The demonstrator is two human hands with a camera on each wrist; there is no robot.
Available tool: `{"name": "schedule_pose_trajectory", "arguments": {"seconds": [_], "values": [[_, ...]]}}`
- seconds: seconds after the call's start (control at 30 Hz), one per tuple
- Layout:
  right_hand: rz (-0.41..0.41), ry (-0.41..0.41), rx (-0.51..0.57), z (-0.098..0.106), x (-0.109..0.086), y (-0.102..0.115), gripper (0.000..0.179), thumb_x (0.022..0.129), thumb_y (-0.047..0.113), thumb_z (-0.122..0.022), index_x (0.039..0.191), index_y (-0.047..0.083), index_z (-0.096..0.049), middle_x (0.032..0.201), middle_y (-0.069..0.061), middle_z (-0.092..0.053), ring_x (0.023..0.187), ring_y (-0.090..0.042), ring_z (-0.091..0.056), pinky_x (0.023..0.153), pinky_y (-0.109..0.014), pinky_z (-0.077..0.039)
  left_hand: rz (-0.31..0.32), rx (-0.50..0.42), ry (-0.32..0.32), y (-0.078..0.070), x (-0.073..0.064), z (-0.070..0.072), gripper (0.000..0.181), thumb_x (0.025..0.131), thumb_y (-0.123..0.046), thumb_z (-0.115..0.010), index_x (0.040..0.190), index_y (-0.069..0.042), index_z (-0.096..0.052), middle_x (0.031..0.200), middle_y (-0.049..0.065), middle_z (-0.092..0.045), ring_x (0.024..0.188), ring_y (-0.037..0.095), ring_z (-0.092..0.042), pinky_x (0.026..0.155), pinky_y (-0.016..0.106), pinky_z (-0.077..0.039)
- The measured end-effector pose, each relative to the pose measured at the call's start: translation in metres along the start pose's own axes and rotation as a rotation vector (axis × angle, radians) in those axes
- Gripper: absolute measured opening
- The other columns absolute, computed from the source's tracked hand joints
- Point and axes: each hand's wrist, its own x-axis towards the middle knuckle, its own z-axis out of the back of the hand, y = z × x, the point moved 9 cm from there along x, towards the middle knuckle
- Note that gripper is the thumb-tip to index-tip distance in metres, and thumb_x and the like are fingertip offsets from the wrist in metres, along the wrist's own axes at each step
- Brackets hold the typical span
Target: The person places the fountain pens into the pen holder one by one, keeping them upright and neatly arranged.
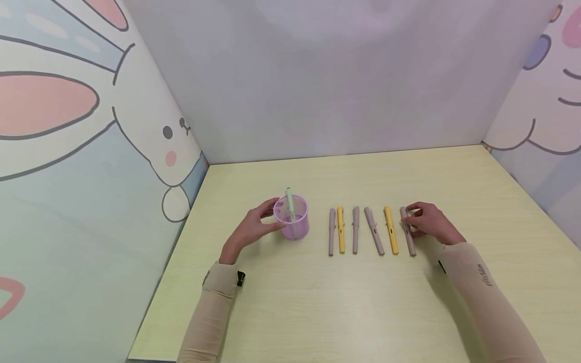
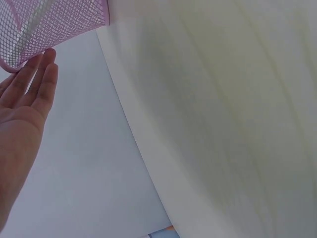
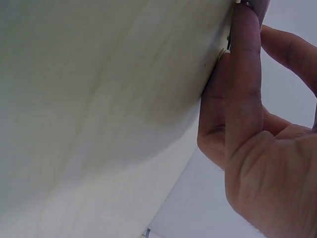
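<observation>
A pink mesh pen cup [image 1: 300,228] stands upright with a light green pen [image 1: 291,205] leaning inside it. My left hand [image 1: 251,228] holds the cup from its left side, thumb at the front and fingers behind the rim. In the left wrist view those fingers [image 2: 43,89] lie against the mesh. My right hand [image 1: 428,220] pinches the upper part of the rightmost mauve pen [image 1: 410,241], which lies along the table. The right wrist view shows only a bit of this pen [image 3: 260,6] at the fingertips.
Between cup and right hand, a row of pens lies on the wooden table [image 1: 317,302]: mauve ones, such as the tilted pen [image 1: 374,232], and two yellow ones, a left yellow pen [image 1: 341,234] and a right yellow pen [image 1: 392,232]. Cartoon-printed panels [image 1: 154,126] border the sides.
</observation>
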Motion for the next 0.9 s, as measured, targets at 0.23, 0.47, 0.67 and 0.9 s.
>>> {"name": "schedule_pose_trajectory", "arguments": {"seconds": [0.23, 0.47, 0.67, 0.9], "values": [[-0.009, 0.006, -0.009, -0.0001, -0.0006, 0.0011, 0.056, 0.1, 0.003, -0.063, 0.142, -0.021, -0.034, 0.114, -0.031, -0.056, 0.082, -0.021, -0.069, 0.07, -0.035, -0.063, -0.004, -0.004, -0.003, -0.0005, -0.0006, 0.0006, 0.075, 0.094, -0.029, -0.079, 0.157, -0.01, -0.043, 0.148, 0.016, -0.056, 0.133, 0.037, -0.054, 0.112, 0.056, -0.042], [-0.019, -0.005, 0.003, -0.0001, -0.0012, -0.0005, 0.055, 0.1, 0.002, -0.061, 0.141, -0.022, -0.032, 0.117, -0.033, -0.054, 0.083, -0.021, -0.068, 0.071, -0.037, -0.064, 0.002, 0.009, -0.001, -0.0005, -0.0011, 0.0005, 0.076, 0.094, -0.03, -0.078, 0.157, -0.01, -0.042, 0.148, 0.015, -0.056, 0.134, 0.036, -0.054, 0.113, 0.053, -0.043], [-0.014, -0.016, 0.013, 0.0008, -0.0018, 0.0, 0.054, 0.099, 0.001, -0.058, 0.141, -0.022, -0.033, 0.118, -0.033, -0.055, 0.085, -0.021, -0.068, 0.071, -0.037, -0.064, 0.009, 0.012, -0.001, -0.0011, -0.0018, 0.0004, 0.076, 0.094, -0.03, -0.079, 0.157, -0.01, -0.043, 0.148, 0.014, -0.056, 0.133, 0.036, -0.054, 0.112, 0.052, -0.043], [-0.014, -0.026, 0.018, 0.0025, -0.0034, 0.0002, 0.056, 0.099, 0.002, -0.058, 0.142, -0.023, -0.031, 0.117, -0.032, -0.056, 0.085, -0.021, -0.068, 0.071, -0.038, -0.064, 0.013, 0.008, -0.002, -0.0014, -0.0015, 0.0007, 0.076, 0.093, -0.03, -0.079, 0.157, -0.01, -0.043, 0.147, 0.014, -0.056, 0.133, 0.036, -0.054, 0.113, 0.053, -0.043]]}}
